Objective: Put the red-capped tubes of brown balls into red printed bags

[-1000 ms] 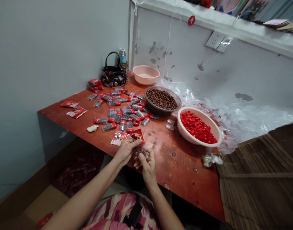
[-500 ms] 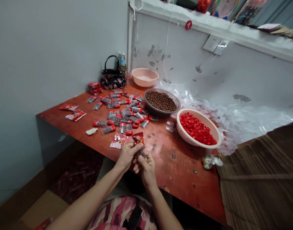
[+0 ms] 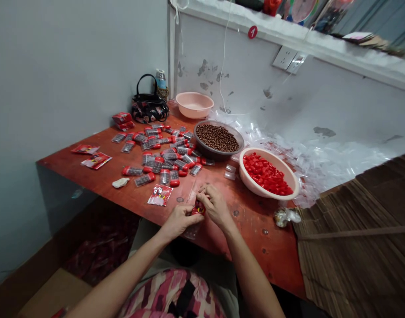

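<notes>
Both hands (image 3: 179, 220) pinch a red packet (image 3: 198, 208) near the table's (image 3: 251, 236) front edge (open surface rightward).

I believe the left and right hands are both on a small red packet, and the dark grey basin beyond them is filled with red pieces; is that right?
Not quite: the head view shows the dark grey basin filled with brown balls. The left hand and right hand are indeed both on a small red packet, and the basin is beyond them.
</notes>
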Demonstrator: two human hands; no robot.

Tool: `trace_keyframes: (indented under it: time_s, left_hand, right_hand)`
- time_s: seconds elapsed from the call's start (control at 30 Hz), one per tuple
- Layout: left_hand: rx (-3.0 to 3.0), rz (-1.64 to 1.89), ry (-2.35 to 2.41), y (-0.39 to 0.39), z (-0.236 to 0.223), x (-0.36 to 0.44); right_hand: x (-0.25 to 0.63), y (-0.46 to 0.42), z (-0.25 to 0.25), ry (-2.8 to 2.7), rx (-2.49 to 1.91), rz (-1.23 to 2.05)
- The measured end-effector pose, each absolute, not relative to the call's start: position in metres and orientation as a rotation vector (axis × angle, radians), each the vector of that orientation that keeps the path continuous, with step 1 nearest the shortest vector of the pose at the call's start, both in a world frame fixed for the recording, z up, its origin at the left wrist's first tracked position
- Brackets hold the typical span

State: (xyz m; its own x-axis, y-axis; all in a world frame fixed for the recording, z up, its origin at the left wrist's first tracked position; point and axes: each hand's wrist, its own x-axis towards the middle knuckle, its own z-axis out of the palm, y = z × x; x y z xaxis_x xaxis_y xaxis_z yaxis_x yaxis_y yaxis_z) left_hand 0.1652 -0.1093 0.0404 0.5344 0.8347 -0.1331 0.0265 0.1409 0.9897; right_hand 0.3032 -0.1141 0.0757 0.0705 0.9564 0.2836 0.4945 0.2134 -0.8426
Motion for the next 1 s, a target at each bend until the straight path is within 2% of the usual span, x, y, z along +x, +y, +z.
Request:
trace_keyframes:
  time_s: [0.27, 0.4, 0.47, 0.67, 1.0]
  left_hand:
    - [0.843, 0.861, 0.866, -0.101, 0.034, 0.158]
    - [0.638, 1.016, 0.785, -0.096, 0.035, 0.165]
    - [0.6, 1.028, 0.757, -0.095, 0.036, 0.17]
    - [0.51, 0.981, 0.782, -0.099, 0.036, 0.173]
    - [0.694, 0.694, 0.637, -0.103, 0.038, 0.162]
  right_hand:
    - [0.294, -0.135, 0.045, -0.951, -1.374, 0.728]
    - [0.277, -0.162, 0.03, -0.841, -1.279, 1.127]
    - [0.268, -0.168, 0.024, -0.767, -1.232, 1.227]
    - [0.262, -0.168, 0.021, -0.738, -1.264, 1.118]
    - [0.263, -0.167, 0.019, -0.586, -1.138, 1.205]
